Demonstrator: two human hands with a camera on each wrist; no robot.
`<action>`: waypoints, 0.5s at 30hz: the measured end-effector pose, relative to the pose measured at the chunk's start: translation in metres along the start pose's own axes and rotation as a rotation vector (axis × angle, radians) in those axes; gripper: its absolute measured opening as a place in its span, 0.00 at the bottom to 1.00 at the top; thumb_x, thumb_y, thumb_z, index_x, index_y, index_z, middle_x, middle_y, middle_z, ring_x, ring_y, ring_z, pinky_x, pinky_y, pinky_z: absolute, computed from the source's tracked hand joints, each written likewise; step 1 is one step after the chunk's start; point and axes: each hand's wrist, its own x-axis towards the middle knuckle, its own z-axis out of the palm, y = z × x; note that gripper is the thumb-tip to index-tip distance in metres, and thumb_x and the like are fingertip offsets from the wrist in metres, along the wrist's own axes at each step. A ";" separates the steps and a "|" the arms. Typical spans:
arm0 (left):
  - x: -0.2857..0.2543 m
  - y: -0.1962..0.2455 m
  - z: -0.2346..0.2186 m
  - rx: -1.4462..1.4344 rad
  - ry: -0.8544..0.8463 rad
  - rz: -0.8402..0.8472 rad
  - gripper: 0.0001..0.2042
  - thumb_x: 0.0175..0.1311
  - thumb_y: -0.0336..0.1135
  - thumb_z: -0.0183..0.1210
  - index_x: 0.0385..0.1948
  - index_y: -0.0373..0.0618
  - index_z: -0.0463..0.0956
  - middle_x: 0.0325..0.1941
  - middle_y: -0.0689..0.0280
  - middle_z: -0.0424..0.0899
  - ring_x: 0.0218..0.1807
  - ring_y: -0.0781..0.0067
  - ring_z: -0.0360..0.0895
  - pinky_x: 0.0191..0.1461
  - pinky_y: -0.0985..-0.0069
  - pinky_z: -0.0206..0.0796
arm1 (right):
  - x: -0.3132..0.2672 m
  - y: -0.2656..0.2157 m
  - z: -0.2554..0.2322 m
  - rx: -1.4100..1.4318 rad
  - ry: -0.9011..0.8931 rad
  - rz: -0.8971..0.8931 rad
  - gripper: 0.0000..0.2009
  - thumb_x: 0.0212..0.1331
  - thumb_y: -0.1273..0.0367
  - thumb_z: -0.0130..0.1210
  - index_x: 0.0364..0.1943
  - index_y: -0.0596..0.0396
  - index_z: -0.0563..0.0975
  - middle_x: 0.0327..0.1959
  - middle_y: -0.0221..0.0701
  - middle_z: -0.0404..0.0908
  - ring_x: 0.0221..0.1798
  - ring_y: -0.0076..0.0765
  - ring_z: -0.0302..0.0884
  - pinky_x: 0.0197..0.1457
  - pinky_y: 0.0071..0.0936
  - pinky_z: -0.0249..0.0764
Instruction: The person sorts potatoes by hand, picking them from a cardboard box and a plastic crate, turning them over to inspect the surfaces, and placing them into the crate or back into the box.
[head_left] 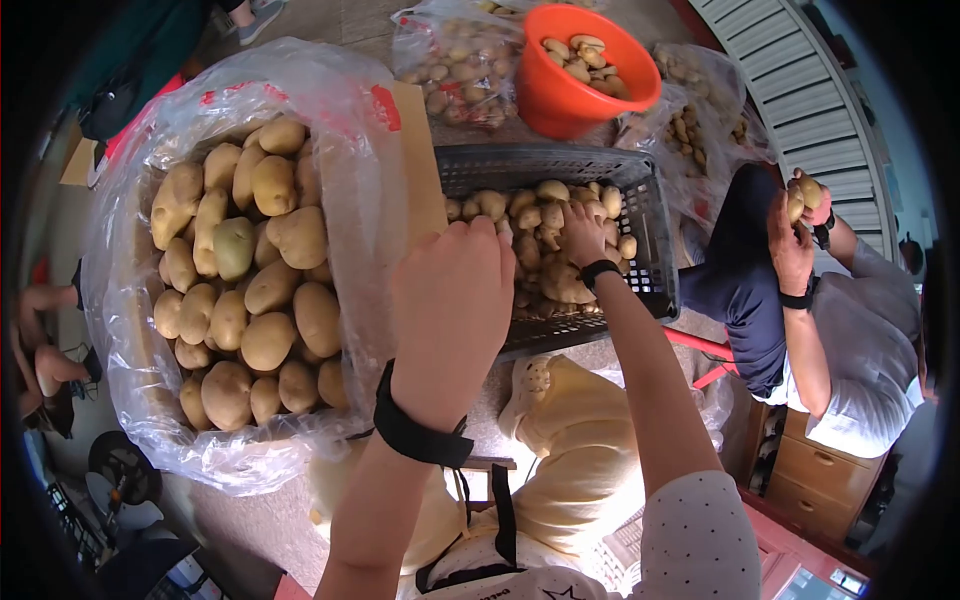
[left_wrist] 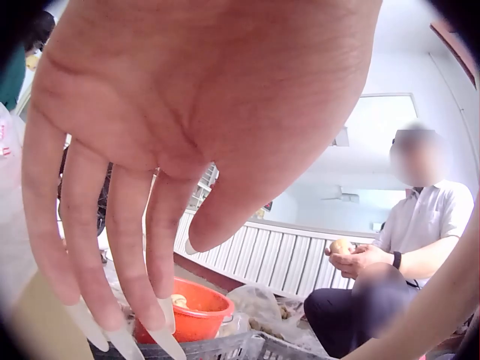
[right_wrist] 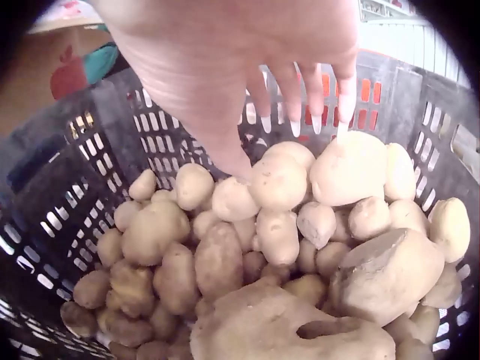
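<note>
My left hand (head_left: pixel 455 300) hovers with straight fingers, holding nothing, between the plastic-lined box of large potatoes (head_left: pixel 240 290) and the dark crate (head_left: pixel 655 215). In the left wrist view the left hand (left_wrist: pixel 172 150) shows an empty palm with long nails. My right hand (head_left: pixel 580 232) reaches down into the crate, fingers spread over the small potatoes (head_left: pixel 545 260). In the right wrist view its fingertips (right_wrist: pixel 341 105) touch a pale potato (right_wrist: pixel 352 169) on top of the pile; nothing is gripped.
An orange bucket (head_left: pixel 570 90) with potatoes stands beyond the crate, among plastic bags of potatoes (head_left: pixel 460 70). A seated person (head_left: pixel 840 330) at the right holds a potato (head_left: pixel 805 195) in both hands. Wooden drawers (head_left: pixel 815 480) stand at the lower right.
</note>
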 end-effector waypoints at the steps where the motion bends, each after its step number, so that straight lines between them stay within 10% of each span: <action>1: 0.000 0.000 -0.001 0.006 -0.002 -0.005 0.13 0.67 0.40 0.49 0.27 0.42 0.76 0.25 0.54 0.79 0.31 0.50 0.78 0.34 0.56 0.68 | 0.004 -0.003 0.004 -0.020 -0.039 0.015 0.33 0.43 0.64 0.66 0.57 0.49 0.65 0.58 0.33 0.68 0.63 0.42 0.61 0.63 0.45 0.60; 15: 0.005 -0.001 -0.006 0.024 -0.006 -0.027 0.12 0.66 0.39 0.50 0.27 0.41 0.75 0.24 0.55 0.79 0.29 0.50 0.78 0.33 0.58 0.68 | 0.027 -0.016 0.052 -0.368 0.102 0.103 0.26 0.46 0.59 0.62 0.52 0.45 0.70 0.50 0.31 0.75 0.57 0.36 0.62 0.60 0.43 0.55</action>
